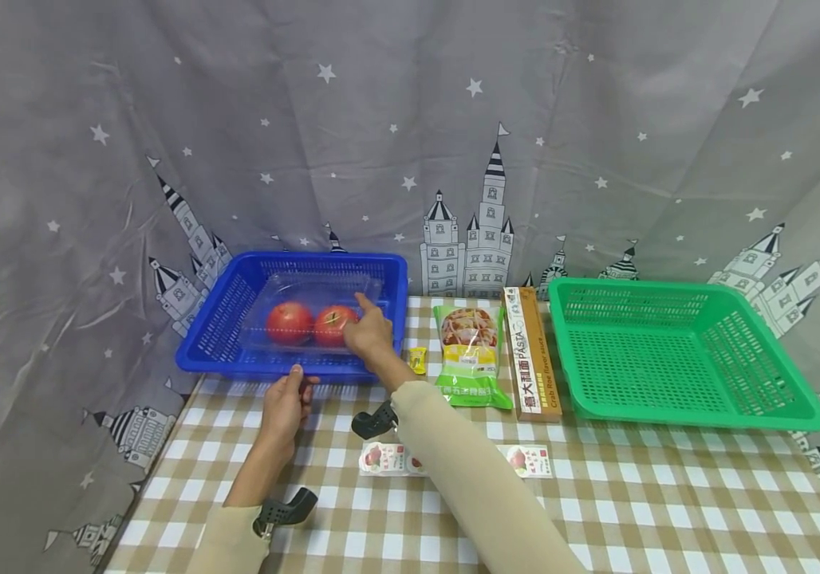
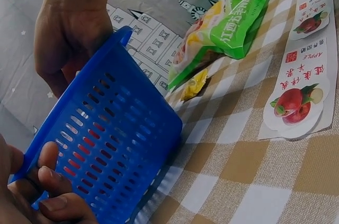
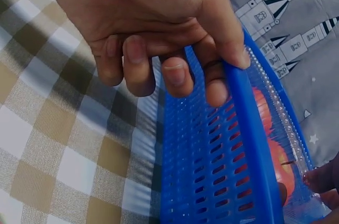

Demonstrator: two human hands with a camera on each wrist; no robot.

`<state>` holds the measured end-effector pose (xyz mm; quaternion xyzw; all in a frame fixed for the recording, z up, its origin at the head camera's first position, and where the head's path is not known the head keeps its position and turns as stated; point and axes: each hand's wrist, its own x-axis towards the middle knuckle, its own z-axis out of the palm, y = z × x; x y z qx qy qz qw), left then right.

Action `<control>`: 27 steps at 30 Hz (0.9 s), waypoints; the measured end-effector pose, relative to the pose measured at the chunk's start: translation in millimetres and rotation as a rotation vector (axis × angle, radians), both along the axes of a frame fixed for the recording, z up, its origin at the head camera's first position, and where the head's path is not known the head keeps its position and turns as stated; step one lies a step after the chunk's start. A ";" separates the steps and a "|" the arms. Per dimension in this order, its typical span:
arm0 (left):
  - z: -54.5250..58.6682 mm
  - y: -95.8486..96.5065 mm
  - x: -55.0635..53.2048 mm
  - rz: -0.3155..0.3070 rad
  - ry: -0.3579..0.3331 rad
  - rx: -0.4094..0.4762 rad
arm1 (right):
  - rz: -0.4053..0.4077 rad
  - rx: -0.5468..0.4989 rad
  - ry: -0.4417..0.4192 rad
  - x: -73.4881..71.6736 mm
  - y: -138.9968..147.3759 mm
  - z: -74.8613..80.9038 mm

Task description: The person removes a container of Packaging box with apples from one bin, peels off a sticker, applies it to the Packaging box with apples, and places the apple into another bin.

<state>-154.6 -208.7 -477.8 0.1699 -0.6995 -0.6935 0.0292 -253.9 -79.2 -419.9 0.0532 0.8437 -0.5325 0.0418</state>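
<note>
Two red apples (image 1: 290, 323) sit in a clear plastic box (image 1: 309, 287) inside the blue basket (image 1: 198, 359). My left hand (image 1: 285, 405) holds the basket's near rim. In the right wrist view, the left thumb (image 3: 238, 59) lies over the rim, with the other fingers curled outside below it. My right hand (image 1: 372, 333) reaches over the basket's right side and grips the right end of the box beside an apple. Its index finger (image 1: 363, 301) points away from me along that end. In the left wrist view, the basket wall hides the right fingertips.
Right of the basket lie a small yellow packet (image 1: 418, 360), a green food bag (image 1: 469, 355) and a long pasta box (image 1: 530, 355). A green basket (image 1: 690, 418) stands farther right. Apple labels (image 1: 381, 460) lie in front, partly under the right sleeve. A grey curtain (image 1: 381, 119) hangs behind.
</note>
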 end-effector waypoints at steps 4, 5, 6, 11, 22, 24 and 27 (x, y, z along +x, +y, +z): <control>0.1 0.3 1.3 0.004 -0.005 -0.010 | -0.021 -0.003 0.028 0.2 0.8 1.6; -0.1 0.6 1.2 0.007 -0.006 -0.006 | -0.024 -0.001 0.033 -0.1 1.2 1.9; -0.2 0.5 1.2 0.007 -0.007 -0.001 | -0.026 -0.003 0.038 -0.3 1.6 2.4; -1.5 -0.5 -0.7 0.002 -0.011 0.034 | -0.039 -0.014 0.066 -1.0 3.7 7.3; -1.2 0.0 0.4 0.003 -0.015 0.000 | 0.042 -0.132 0.073 5.8 19.7 23.9; 0.0 0.2 1.6 0.000 -0.015 -0.017 | 0.057 -0.130 0.086 7.8 23.6 25.5; 0.7 0.0 2.6 0.000 -0.016 -0.028 | 0.082 -0.133 0.091 11.2 28.9 28.8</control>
